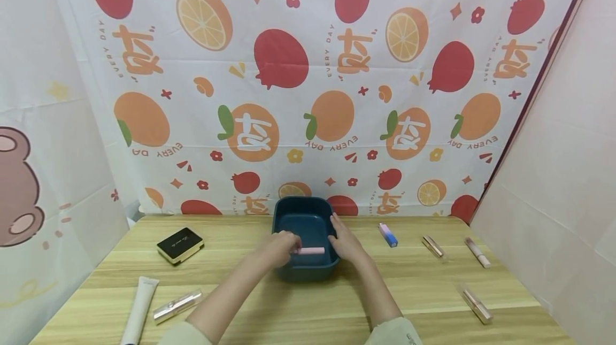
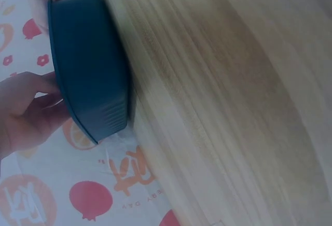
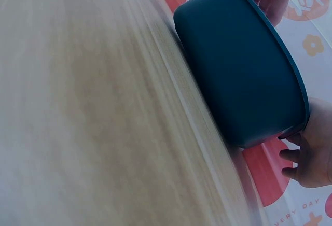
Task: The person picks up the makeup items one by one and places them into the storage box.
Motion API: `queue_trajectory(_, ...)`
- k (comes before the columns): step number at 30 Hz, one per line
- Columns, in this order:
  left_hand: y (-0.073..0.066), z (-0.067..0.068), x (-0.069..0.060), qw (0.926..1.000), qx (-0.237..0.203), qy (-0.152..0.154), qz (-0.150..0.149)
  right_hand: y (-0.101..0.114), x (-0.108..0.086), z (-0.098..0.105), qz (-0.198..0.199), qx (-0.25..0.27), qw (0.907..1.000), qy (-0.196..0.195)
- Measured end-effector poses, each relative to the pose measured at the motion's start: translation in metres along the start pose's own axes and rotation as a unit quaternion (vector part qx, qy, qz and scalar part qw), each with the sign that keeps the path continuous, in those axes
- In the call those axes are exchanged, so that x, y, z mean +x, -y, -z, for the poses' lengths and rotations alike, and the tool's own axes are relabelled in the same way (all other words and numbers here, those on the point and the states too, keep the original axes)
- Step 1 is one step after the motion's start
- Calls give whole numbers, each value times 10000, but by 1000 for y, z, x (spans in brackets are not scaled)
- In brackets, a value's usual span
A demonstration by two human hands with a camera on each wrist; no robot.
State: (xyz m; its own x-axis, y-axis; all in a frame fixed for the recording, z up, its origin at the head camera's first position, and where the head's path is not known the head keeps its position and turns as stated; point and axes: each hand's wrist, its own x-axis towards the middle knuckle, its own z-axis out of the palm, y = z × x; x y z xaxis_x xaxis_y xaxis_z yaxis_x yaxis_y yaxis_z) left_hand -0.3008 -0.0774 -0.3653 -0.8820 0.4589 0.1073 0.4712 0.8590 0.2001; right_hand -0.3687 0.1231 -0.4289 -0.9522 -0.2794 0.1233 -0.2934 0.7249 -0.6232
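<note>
A dark teal plastic bin [image 1: 310,274] stands on the table near the back cloth. Inside it, my left hand [image 1: 281,248] pinches one end of a slim pink stick-like tube [image 1: 310,251], which lies level over the bin's floor. The tube's exact kind is too small to tell. On the bin's right side, my right hand [image 1: 347,240] grips the rim, thumb toward the inside and fingers outside. The left wrist view shows the left hand [image 2: 31,109] reaching over the bin wall [image 2: 91,65]; the tube is hidden there. In the right wrist view, the right hand [image 3: 314,148] holds the rim.
Left on the wooden table lie a black compact case [image 1: 180,245], a white squeeze tube [image 1: 139,310] and a silvery lipstick tube [image 1: 178,306]. To the right are a pink-blue tube [image 1: 387,235] and several slim cosmetic tubes [image 1: 476,252]. A fruit-print cloth [image 1: 308,174] hangs behind.
</note>
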Motion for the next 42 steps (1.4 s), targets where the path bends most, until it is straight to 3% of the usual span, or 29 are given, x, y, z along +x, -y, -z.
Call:
queue_trajectory(9,3,-7,4,9988,-424,201,-102,1,0,0,-58,22,10000,-2)
queue_trajectory(16,-1,-5,4,9966,-450,656,221,1,-1,0,-19,43,10000,-9)
queue_trajectory(21,-4,-6,5,9955,-442,777,330,1,-1,0,33,21,10000,-13)
queue_trajectory(29,-3,-3,7,9975,-347,583,182,1,-1,0,158,-6,9999,-16)
queue_trajectory(42,1,1,3,9974,-665,125,-255,0,-1,0,185,10,9998,-2)
